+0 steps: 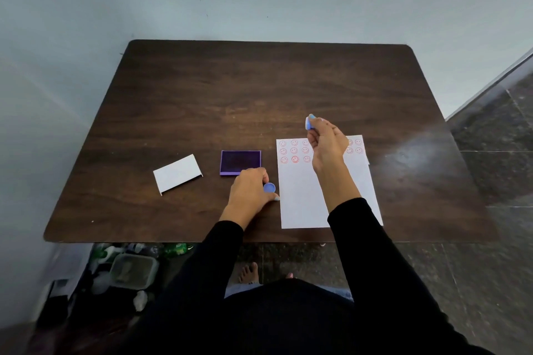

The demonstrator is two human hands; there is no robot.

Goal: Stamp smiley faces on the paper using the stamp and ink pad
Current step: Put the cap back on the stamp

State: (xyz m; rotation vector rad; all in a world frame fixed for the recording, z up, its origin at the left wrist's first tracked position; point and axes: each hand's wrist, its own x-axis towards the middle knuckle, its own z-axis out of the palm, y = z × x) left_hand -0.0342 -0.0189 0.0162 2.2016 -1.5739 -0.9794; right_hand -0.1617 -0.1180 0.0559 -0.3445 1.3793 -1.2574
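Stamp, small, round and blue (pixel 308 123), sits pinched in the fingertips of the right hand (pixel 326 144), lifted above the far end of the white sheet of paper (pixel 302 199) lying on the dark wooden counter (pixel 259 89). Rows of red smiley faces (pixel 294 151) mark the paper's far part. Just left of the sheet lies the open purple square ink pad (pixel 240 161). The left hand (pixel 249 189) rests beside it, fingers closed on a round blue cap (pixel 269 188). Farther left lies a white folded card (pixel 177 172).
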